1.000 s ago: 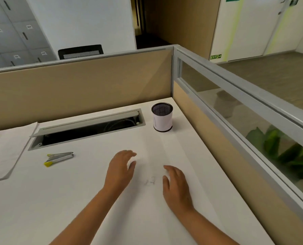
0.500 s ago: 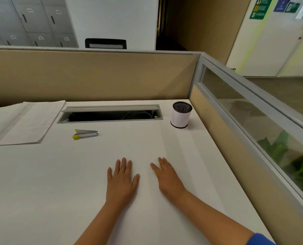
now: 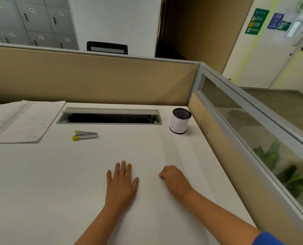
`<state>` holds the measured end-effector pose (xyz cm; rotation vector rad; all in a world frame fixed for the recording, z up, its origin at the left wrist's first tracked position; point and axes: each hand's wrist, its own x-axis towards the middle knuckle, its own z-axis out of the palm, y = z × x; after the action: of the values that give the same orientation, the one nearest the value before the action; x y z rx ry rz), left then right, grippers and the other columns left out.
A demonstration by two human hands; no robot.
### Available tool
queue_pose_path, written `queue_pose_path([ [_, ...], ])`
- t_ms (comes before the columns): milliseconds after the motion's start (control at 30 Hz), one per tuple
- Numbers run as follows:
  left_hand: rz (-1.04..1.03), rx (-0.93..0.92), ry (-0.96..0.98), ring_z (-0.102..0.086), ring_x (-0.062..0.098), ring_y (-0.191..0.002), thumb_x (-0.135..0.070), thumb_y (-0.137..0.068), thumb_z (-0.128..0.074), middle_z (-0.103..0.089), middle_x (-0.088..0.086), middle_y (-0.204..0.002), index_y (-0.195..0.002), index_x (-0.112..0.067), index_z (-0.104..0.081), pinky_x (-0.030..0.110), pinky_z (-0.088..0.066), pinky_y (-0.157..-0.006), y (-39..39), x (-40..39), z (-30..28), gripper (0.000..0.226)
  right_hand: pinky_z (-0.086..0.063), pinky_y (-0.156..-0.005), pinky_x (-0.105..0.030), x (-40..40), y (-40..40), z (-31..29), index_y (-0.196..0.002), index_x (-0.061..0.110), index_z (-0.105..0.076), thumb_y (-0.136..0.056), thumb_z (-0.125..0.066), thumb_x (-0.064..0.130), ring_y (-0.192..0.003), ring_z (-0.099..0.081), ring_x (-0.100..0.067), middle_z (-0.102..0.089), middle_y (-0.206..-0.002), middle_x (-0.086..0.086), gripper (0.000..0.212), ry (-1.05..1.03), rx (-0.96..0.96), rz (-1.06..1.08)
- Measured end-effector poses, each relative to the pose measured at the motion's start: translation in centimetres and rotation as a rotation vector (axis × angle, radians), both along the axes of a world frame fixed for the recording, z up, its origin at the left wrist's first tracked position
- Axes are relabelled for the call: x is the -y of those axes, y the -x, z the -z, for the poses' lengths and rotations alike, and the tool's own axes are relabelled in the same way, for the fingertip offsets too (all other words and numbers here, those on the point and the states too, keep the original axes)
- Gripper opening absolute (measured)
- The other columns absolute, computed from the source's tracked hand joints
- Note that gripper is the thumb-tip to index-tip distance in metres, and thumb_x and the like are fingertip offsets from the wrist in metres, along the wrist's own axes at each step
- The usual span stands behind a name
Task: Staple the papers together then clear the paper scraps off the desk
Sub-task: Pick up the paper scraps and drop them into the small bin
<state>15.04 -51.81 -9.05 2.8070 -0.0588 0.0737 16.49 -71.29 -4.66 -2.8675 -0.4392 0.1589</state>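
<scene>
A stack of white papers [image 3: 21, 121] lies at the far left of the white desk [image 3: 58, 183]. A silver stapler with yellow ends [image 3: 85, 135] rests right of the stack, near the cable slot. My left hand [image 3: 121, 183] lies flat on the desk, palm down, fingers apart. My right hand [image 3: 173, 179] sits beside it with its fingers curled under, knuckles up; whether anything is inside it is hidden. I can make out no paper scraps on the desk surface.
A black mesh cup wrapped in white paper [image 3: 179, 123] stands at the far right corner. An open cable slot [image 3: 110, 117] runs along the back. Tan partitions [image 3: 94, 78] and a glass side panel [image 3: 253, 131] border the desk.
My right hand went from flat with spread fingers to curled into a loose fist. The left hand stays flat. The camera tilted up and shifted, so the desk objects sit further right.
</scene>
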Motion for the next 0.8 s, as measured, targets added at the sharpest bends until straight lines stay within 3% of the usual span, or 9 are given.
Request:
queue_pose_path([
  [67, -0.002, 0.011, 0.017, -0.004, 0.023, -0.146, -0.056, -0.075, 0.005, -0.012, 0.005, -0.157, -0.147, -0.017, -0.019, 0.046, -0.001, -0.116, 0.0, 0.1, -0.2, 0.086, -0.038, -0.081, -0.025, -0.1, -0.6, -0.7, -0.107, 0.005, -0.066, -0.085, -0.04, -0.007, -0.105, -0.054, -0.025, -0.061, -0.109, -0.013, 0.036, 0.0, -0.032, 0.048],
  [133, -0.005, -0.002, 0.012, -0.002, 0.022, -0.146, -0.056, -0.075, 0.007, -0.01, 0.004, -0.158, -0.147, -0.017, -0.018, 0.046, 0.001, -0.116, 0.0, 0.1, -0.3, 0.086, -0.042, -0.085, -0.025, -0.4, -1.3, -1.4, -0.105, 0.006, -0.068, -0.087, -0.042, -0.003, -0.104, -0.058, -0.025, -0.064, -0.111, -0.011, 0.033, -0.033, -0.06, 0.1],
  [267, -0.019, -0.014, 0.0, 0.001, 0.021, -0.146, -0.055, -0.075, 0.009, -0.007, 0.003, -0.158, -0.148, -0.018, -0.014, 0.046, 0.002, -0.116, 0.0, 0.3, -0.3, 0.085, -0.05, -0.087, -0.024, -0.6, -2.4, -2.0, -0.097, 0.005, -0.072, -0.084, -0.051, 0.001, -0.096, -0.066, -0.021, -0.072, -0.105, -0.009, 0.025, -0.125, -0.136, 0.177],
  [433, -0.019, -0.039, -0.023, 0.004, 0.021, -0.146, -0.054, -0.074, 0.011, -0.003, 0.003, -0.159, -0.148, -0.019, -0.01, 0.046, 0.004, -0.116, -0.2, 0.5, -0.5, 0.085, -0.051, -0.075, -0.021, -0.1, -3.7, -2.8, -0.089, 0.005, -0.074, -0.077, -0.063, 0.002, -0.074, -0.062, -0.012, -0.074, -0.094, -0.007, 0.017, -0.241, -0.252, 0.291],
  [533, -0.02, -0.044, -0.022, 0.005, 0.021, -0.146, -0.053, -0.075, 0.01, -0.003, 0.004, -0.159, -0.148, -0.019, -0.01, 0.047, 0.004, -0.116, -0.5, 0.7, -0.6, 0.084, -0.054, -0.07, -0.022, 0.7, -4.5, -3.4, -0.088, 0.001, -0.073, -0.075, -0.064, -0.002, -0.064, -0.059, -0.01, -0.069, -0.079, -0.002, 0.016, -0.497, -0.37, 0.433],
  [700, -0.018, -0.053, -0.038, 0.006, 0.022, -0.146, -0.053, -0.075, 0.009, -0.001, 0.004, -0.159, -0.148, -0.019, -0.008, 0.047, 0.005, -0.116, -1.4, 1.0, -0.4, 0.082, -0.055, -0.052, -0.013, 1.5, -6.6, -5.7, -0.075, -0.002, -0.064, -0.08, -0.059, -0.014, -0.062, -0.061, -0.014, -0.064, -0.069, -0.009, 0.014, -1.145, -0.629, 0.673],
  [800, -0.013, -0.047, -0.031, 0.006, 0.021, -0.146, -0.052, -0.075, 0.009, -0.001, 0.004, -0.159, -0.148, -0.019, -0.008, 0.046, 0.005, -0.116, -2.4, 1.2, -0.4, 0.083, -0.053, -0.045, -0.011, 2.8, -10.1, -8.0, -0.071, 0.0, -0.059, -0.085, -0.053, -0.013, -0.04, -0.061, -0.006, -0.064, -0.045, -0.001, 0.02, -1.267, -0.615, 0.704],
])
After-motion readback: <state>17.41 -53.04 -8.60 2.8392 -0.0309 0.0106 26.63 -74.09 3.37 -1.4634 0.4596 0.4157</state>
